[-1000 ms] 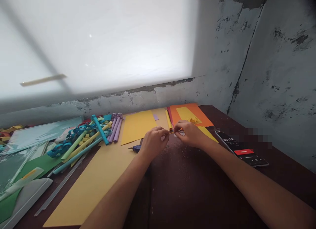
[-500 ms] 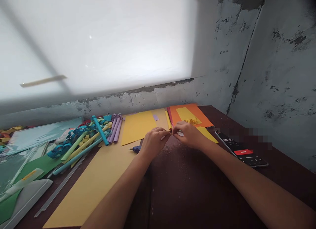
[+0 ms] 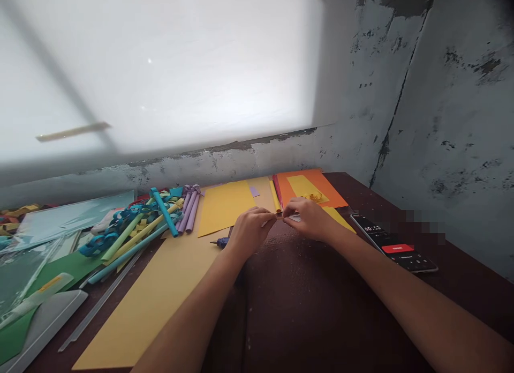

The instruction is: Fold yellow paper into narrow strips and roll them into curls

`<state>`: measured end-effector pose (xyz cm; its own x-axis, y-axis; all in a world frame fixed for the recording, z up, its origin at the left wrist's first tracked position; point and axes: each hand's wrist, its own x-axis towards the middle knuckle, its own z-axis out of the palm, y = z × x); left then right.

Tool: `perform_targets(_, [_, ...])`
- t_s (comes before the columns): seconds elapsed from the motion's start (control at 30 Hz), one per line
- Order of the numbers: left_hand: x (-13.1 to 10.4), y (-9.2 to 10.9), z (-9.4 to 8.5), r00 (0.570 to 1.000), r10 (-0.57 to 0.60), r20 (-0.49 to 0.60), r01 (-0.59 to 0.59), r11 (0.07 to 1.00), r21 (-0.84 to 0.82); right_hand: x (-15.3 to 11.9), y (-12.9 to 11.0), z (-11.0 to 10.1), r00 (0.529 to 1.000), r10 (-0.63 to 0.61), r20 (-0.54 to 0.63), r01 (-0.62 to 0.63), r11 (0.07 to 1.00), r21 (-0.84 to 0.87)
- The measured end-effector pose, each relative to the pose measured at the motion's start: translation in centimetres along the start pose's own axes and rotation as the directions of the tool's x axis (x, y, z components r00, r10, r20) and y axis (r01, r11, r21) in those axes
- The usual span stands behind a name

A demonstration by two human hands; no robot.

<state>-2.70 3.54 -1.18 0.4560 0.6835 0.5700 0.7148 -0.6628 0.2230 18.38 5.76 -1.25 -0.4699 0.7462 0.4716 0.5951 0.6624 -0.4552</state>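
Note:
My left hand and my right hand meet over the dark table, fingertips pinched close together. Between them runs a short thin strip, probably paper, mostly hidden by the fingers. Just beyond the fingertips lies a rolled yellow paper tube. Curled yellow paper strips rest on a yellow piece atop the orange sheet, behind my right hand. A blue glue gun pokes out beside my left wrist, partly covered by it.
A yellow sheet overlaps a long tan sheet on the left. Purple paper rolls, a blue roll and curled strips crowd the far left. A phone lies at right. Clear glue sticks lie front left.
Both hands keep their pinch in nearly the same spot. The fingertips are slightly farther apart, with a little more of the strip showing. The view has shifted slightly.

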Motion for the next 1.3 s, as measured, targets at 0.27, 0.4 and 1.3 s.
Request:
perform_targets(0.27, [0.06, -0.22, -0.01, 0.997, -0.074, -0.017, 0.074, 0.997, 0.009, -0.09, 0.28, -0.18, 1.0, 0.024, -0.007, -0.024, 0.999, -0.034])
perform_targets(0.4, [0.01, -0.2, 0.07, 0.997, -0.075, 0.012, 0.075, 0.997, 0.031, -0.13, 0.14, -0.04, 1.0, 0.03, -0.01, -0.03, 0.999, -0.036])
perform_targets(1.3, [0.0, 0.4, 0.15, 0.998, -0.023, 0.066, 0.022, 1.0, 0.017, 0.01, -0.48, 0.05, 0.997, -0.07, 0.01, 0.071, 0.997, -0.042])
